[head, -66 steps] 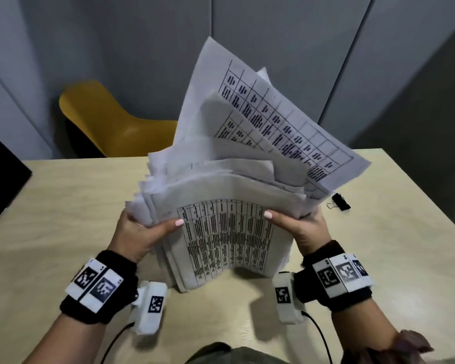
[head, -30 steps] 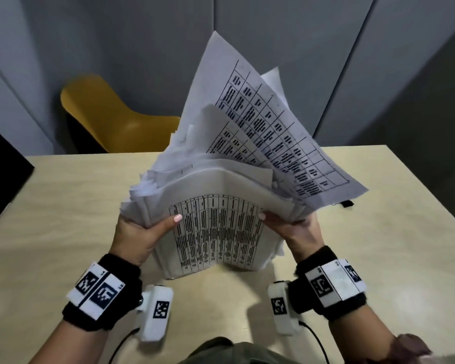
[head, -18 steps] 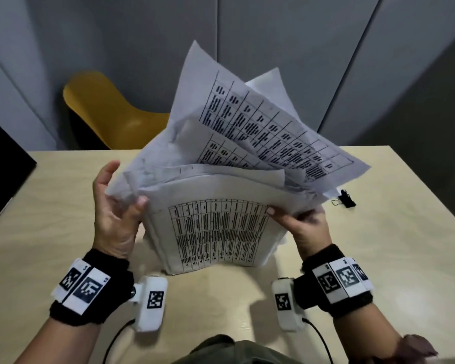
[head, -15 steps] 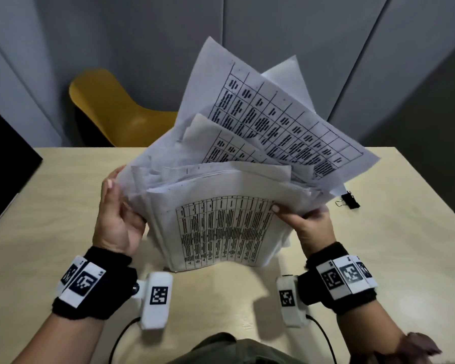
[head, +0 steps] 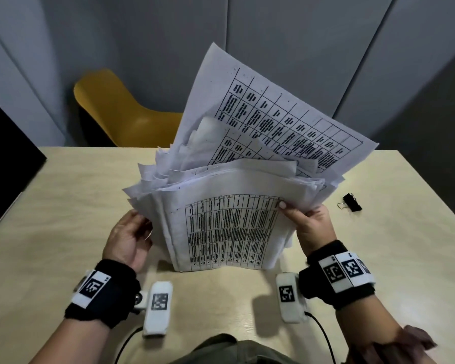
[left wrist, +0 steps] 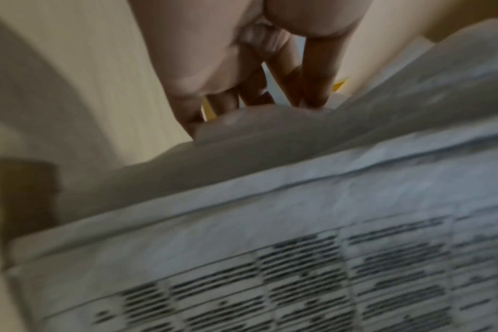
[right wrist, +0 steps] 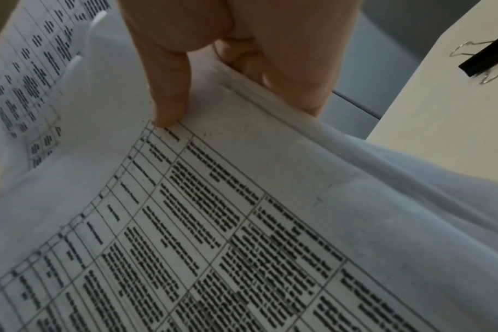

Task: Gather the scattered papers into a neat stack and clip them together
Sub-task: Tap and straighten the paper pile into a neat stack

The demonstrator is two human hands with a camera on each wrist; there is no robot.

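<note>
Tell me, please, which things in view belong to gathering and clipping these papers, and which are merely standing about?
Part of the job:
- papers, an uneven bundle standing on the table
- right hand, gripping the bundle's edge
- left hand, fingers straight against the other edge
- black binder clip, lying unused on the table

Standing about:
- yellow chair behind the table

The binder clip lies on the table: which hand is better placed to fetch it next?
Probably the right hand. The binder clip lies just beyond it on the table, but that hand grips the papers; the left hand, open against their far edge, must hold first.
</note>
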